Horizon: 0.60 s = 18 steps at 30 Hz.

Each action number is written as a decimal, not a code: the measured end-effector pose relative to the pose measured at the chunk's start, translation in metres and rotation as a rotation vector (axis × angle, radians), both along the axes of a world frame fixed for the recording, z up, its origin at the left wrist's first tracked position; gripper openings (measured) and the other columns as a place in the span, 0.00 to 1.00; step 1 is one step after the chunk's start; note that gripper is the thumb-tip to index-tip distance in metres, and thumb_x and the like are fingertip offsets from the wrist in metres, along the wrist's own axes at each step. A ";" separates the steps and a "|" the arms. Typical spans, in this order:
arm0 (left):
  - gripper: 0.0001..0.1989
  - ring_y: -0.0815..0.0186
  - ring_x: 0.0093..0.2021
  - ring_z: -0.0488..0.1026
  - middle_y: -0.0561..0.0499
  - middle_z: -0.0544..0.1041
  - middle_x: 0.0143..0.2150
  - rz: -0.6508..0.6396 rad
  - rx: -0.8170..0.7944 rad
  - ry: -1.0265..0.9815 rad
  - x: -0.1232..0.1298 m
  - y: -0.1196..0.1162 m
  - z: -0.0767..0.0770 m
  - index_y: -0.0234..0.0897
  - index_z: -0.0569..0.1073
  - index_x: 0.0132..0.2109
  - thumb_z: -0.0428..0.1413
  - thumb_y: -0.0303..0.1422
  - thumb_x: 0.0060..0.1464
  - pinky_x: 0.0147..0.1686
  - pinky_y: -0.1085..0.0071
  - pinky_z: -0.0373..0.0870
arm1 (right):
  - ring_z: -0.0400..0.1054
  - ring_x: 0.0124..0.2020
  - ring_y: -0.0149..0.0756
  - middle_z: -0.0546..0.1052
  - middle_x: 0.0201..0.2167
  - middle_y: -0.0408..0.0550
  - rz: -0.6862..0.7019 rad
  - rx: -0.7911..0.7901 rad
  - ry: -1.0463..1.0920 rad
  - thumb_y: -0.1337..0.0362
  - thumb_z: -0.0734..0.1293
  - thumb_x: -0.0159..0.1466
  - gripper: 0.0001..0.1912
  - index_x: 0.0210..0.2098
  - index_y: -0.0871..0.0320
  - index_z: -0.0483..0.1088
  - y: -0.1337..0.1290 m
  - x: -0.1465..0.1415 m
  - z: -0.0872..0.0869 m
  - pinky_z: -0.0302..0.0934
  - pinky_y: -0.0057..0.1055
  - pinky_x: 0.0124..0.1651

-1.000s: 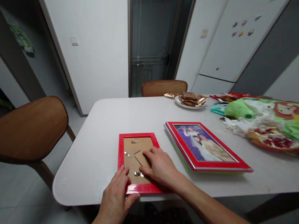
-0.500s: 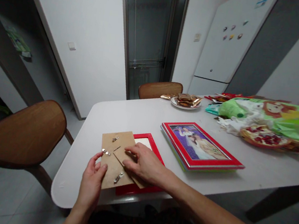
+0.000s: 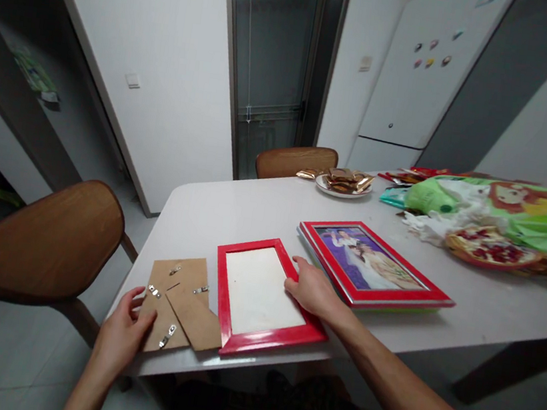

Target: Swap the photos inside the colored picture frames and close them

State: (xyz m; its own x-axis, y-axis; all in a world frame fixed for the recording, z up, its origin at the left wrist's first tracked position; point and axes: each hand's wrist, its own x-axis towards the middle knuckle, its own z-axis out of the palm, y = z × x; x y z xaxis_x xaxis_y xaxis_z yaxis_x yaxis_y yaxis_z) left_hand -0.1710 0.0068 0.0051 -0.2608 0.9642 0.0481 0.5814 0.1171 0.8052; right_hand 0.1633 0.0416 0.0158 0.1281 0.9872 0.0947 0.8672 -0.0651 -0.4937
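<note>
A brown backing board (image 3: pixel 182 287) with metal clips and a stand flap lies near the table's front left edge. My left hand (image 3: pixel 124 323) holds its left side between thumb and fingers. Just right of the board lies a red frame (image 3: pixel 227 293) with a blank white sheet (image 3: pixel 259 290) inside. The fingers of my right hand (image 3: pixel 310 287) are around the frame's right side, with the thumb over the white sheet. Further right, a red-edged framed picture (image 3: pixel 371 261) rests face up on a stack of frames.
On the white table (image 3: pixel 196 212) stands a plate of wrapped snacks (image 3: pixel 343 183) at the back. Green bags (image 3: pixel 544 214) and an opened pomegranate (image 3: pixel 492 248) lie on the right. Wooden chairs (image 3: pixel 41 242) stand at the left and behind the table.
The backing board has moved left off the red frame with my left hand, uncovering the white sheet. My right hand has left the board and moved right onto the frame's side.
</note>
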 end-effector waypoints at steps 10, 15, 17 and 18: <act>0.29 0.57 0.55 0.58 0.40 0.61 0.55 -0.475 0.437 0.166 0.148 -0.027 0.027 0.34 0.55 0.54 0.54 0.34 0.45 0.52 0.57 0.58 | 0.64 0.19 0.27 0.72 0.25 0.41 0.100 -0.163 1.241 0.74 0.59 0.49 0.40 0.59 0.57 0.40 -0.021 -0.018 0.060 0.62 0.26 0.25; 0.22 0.63 0.42 0.68 0.45 0.70 0.43 -0.481 0.677 0.204 0.174 -0.028 0.046 0.37 0.58 0.52 0.51 0.27 0.47 0.41 0.65 0.68 | 0.63 0.19 0.26 0.70 0.21 0.40 0.199 -0.112 1.263 0.71 0.64 0.49 0.37 0.57 0.58 0.47 -0.016 -0.024 0.063 0.60 0.23 0.23; 0.20 0.68 0.33 0.70 0.49 0.70 0.36 -0.404 0.706 0.174 0.160 -0.027 0.052 0.37 0.60 0.50 0.49 0.25 0.48 0.35 0.70 0.70 | 0.64 0.19 0.27 0.69 0.20 0.39 0.186 -0.092 1.214 0.69 0.64 0.50 0.37 0.57 0.59 0.48 -0.013 -0.020 0.056 0.59 0.23 0.22; 0.19 0.70 0.30 0.69 0.51 0.70 0.33 -0.337 0.691 0.140 0.150 -0.027 0.054 0.37 0.61 0.50 0.49 0.25 0.48 0.33 0.71 0.70 | 0.64 0.19 0.27 0.68 0.19 0.38 0.164 -0.084 1.165 0.69 0.64 0.50 0.36 0.57 0.60 0.48 -0.012 -0.017 0.051 0.58 0.22 0.22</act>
